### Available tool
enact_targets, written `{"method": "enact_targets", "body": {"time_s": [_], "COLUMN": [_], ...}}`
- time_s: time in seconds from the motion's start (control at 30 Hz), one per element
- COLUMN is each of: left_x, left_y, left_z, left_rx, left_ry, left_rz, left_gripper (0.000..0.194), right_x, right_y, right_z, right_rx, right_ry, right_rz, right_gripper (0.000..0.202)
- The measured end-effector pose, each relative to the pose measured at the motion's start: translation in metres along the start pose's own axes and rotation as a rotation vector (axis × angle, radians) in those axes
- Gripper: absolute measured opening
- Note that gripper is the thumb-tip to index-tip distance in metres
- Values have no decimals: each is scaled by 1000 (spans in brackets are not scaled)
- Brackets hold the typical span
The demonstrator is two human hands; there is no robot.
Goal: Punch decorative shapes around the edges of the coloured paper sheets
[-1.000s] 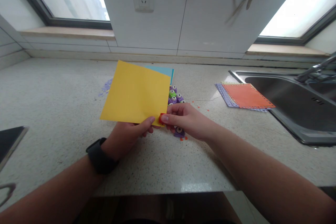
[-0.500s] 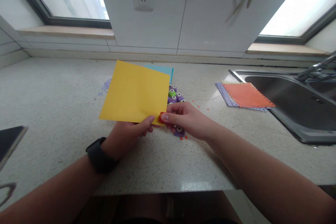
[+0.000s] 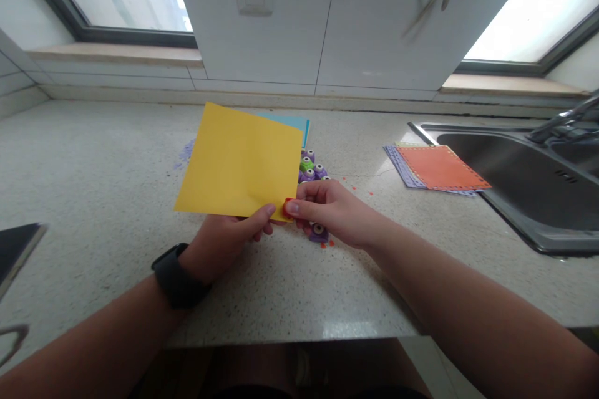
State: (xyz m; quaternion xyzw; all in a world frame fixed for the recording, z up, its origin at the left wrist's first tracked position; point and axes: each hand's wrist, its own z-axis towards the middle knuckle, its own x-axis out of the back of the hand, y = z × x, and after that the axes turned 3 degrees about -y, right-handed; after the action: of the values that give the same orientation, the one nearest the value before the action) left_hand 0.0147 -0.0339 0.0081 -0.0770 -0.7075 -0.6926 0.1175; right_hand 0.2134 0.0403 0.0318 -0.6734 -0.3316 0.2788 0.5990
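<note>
A plain yellow sheet of paper [image 3: 243, 162] is held up above the counter, tilted. My left hand [image 3: 234, 234] grips its lower edge, thumb on top and fingers beneath. At the sheet's lower right corner, my right hand [image 3: 327, 209] pinches a small red punch [image 3: 287, 207] between thumb and fingers. Several purple and green punches [image 3: 307, 165] stand behind my right hand, partly hidden by it and the sheet. One purple punch [image 3: 319, 232] sits just below that hand, beside small orange paper bits [image 3: 331, 242].
Light blue paper [image 3: 294, 124] lies behind the yellow sheet. To the right, orange and purple sheets with punched edges [image 3: 440, 167] overlap the rim of a steel sink [image 3: 519, 224]. Purple bits [image 3: 186, 153] are scattered left. A dark flat object [image 3: 19, 249] lies at the far left.
The yellow sheet's upper left corner has shifted slightly up and left. Both hands keep their holds with hardly any movement.
</note>
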Motion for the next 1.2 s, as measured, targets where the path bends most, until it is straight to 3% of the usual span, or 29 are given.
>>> {"method": "enact_targets", "body": {"time_s": [1.2], "left_x": [1], "left_y": [3], "left_z": [0], "left_rx": [-11], "left_ry": [10], "left_rz": [35], "left_gripper": [32], "right_x": [-6], "right_y": [-5], "right_z": [-1], "right_rx": [29], "right_ry": [32], "right_rz": [-58], "right_gripper": [29]}}
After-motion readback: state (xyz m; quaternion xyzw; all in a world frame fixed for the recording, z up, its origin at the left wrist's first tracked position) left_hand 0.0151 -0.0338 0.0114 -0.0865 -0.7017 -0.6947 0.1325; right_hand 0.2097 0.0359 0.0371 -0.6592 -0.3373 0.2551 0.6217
